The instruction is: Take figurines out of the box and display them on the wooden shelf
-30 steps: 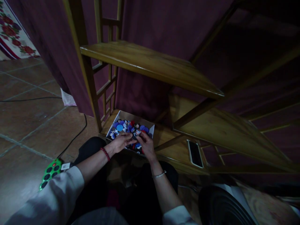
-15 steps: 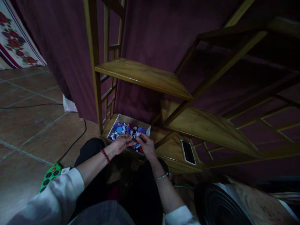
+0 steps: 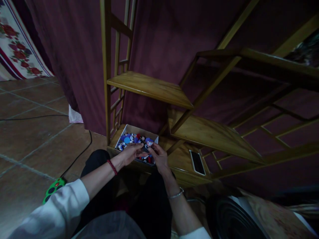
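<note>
Along the far left hangs a floral cloth (image 3: 19, 49); nearer me on the tiled floor sits a green device with dark round pads (image 3: 53, 190), partly covered by my sleeve (image 3: 59, 202). Next comes the box (image 3: 141, 130), standing without a lid on the bottom shelf (image 3: 179, 157), crowded with small figures and a light-blue disc (image 3: 127, 140). At its near side my left hand (image 3: 131, 154), a red bead bracelet (image 3: 112, 167) at the wrist, has its thumb and fingers drawn in on the dark lower part of one small figure (image 3: 149, 143). That figure is over the box, between my hands. From the other side my right hand (image 3: 159, 156) pinches its paler part; the dimness hides exactly where each fingertip presses. As I judge it, this one piece is picked out and being handled, not put down anywhere, while the heap beneath remains unsorted; I see no finished pieces set apart. Further right, a white-edged phone (image 3: 197, 162) lies on the same shelf, well apart from my hands.
</note>
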Demonstrator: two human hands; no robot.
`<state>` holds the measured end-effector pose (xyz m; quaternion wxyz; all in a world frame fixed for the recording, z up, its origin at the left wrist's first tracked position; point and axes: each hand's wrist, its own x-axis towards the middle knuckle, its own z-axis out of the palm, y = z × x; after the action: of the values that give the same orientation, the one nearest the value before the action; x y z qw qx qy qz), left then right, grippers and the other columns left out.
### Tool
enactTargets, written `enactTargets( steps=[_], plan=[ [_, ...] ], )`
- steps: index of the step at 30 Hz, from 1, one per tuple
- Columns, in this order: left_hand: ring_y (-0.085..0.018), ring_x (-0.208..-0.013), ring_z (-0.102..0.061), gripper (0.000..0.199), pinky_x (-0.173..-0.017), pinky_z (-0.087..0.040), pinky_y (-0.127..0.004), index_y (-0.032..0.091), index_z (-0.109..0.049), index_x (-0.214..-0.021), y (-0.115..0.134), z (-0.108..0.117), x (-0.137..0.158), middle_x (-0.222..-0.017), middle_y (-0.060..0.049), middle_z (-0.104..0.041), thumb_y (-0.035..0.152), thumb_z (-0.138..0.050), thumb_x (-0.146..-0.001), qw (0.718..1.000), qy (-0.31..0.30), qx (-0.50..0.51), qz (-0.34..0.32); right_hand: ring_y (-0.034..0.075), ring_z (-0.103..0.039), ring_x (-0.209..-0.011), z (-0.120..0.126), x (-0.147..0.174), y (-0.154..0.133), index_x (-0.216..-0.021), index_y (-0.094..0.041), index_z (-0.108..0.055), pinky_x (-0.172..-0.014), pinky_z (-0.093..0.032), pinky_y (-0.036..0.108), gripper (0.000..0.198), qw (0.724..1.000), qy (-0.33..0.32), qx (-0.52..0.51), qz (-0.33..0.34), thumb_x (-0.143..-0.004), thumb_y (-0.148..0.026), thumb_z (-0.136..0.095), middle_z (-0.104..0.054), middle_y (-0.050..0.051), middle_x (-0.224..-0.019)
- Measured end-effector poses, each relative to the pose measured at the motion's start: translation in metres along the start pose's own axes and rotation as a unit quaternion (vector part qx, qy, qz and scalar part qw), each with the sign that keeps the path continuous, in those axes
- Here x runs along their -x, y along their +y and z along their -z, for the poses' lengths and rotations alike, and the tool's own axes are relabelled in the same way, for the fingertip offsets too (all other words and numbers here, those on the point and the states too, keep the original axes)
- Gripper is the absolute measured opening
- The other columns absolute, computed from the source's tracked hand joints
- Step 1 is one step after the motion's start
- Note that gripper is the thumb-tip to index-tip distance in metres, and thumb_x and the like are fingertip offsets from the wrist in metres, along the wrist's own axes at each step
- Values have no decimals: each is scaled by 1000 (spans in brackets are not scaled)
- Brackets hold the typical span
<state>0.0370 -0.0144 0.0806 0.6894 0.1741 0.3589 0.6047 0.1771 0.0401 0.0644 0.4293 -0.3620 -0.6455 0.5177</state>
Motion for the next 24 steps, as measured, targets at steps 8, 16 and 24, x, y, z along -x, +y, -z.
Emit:
enactTargets(
  steps=[8,16,24],
  plan=[
    [-14,-60,-63,9,-66,-54,-28,8,-62,-75,4,-13,6,-66,-6,-65,15,-57,-76,1000,18,-7,5,19,-59,-96,1,4,-8,-100,-22,-62,-89,-44,37,33,1000,18,-7,-2,-68,-33,-63,-65,3,-102],
    [-15,-61,-64,11,-64,-54,-26,9,-59,-69,13,-26,16,-58,-4,-62,17,-57,-77,999,23,-24,6,18,-59,-92,1,8,-24,-91,-21,-64,-88,-43,34,27,1000,24,-14,-1,-68,-35,-63,-67,1,-95],
    [-10,-56,-59,7,-60,-52,-23,8,-61,-70,16,-36,21,-65,-4,-63,10,-57,-75,999,30,-34,-15,17,-60,-86,6,10,-37,-87,-22,-66,-82,-45,30,24,999,27,-41,-8,-67,-35,-64,-67,-1,-89]
  ],
)
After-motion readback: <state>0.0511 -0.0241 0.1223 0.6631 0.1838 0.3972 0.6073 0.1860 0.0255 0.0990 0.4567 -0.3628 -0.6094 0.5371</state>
